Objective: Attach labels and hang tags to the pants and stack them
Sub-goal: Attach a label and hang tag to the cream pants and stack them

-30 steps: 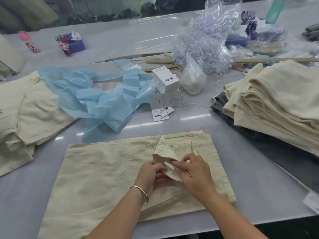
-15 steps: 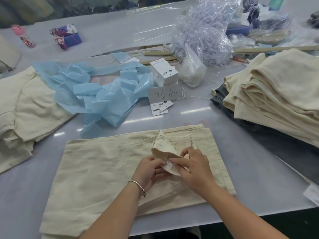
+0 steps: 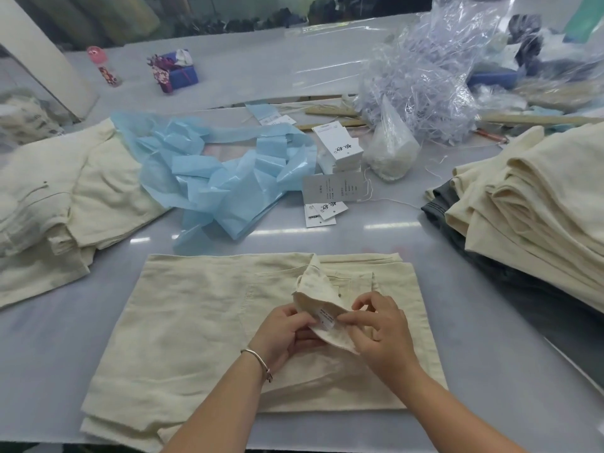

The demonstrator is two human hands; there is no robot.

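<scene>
The left hand (image 3: 283,333) gripped the turned-up flap (image 3: 318,294) of the folded cream pants (image 3: 202,322) from below, fingers curled. Between both hands sat the small white label (image 3: 327,317), long axis slanting down toward the right. The right hand (image 3: 380,331) pinched its near end, closest for pressing.

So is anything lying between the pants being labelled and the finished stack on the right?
Nothing visible does. Bare table lies between the pants and the stack; the hang tags sit farther back, off that path.
</scene>
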